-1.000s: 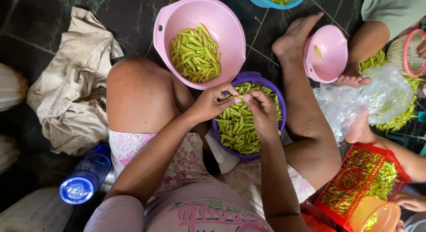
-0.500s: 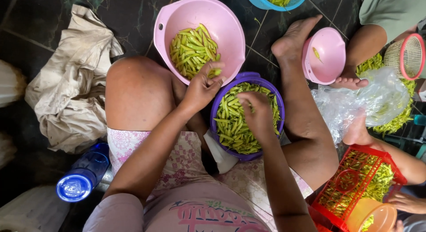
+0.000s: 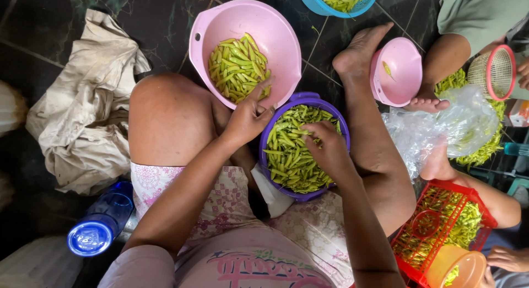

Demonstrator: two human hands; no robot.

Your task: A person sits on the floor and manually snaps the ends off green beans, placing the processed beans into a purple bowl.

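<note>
The left hand (image 3: 249, 116), fingers curled with no visible load, rests at the 6 o'clock rim of the large pink bowl (image 3: 220, 29). The right hand (image 3: 326, 147), loosely closed (contents cannot be determined), lies in the green pods (image 3: 286, 155) filling the purple bowl (image 3: 265, 142) at the pink bowl's 5 o'clock.

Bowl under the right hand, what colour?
Purple bowl, filled with green pods; seen in the head view, the only view.
</note>
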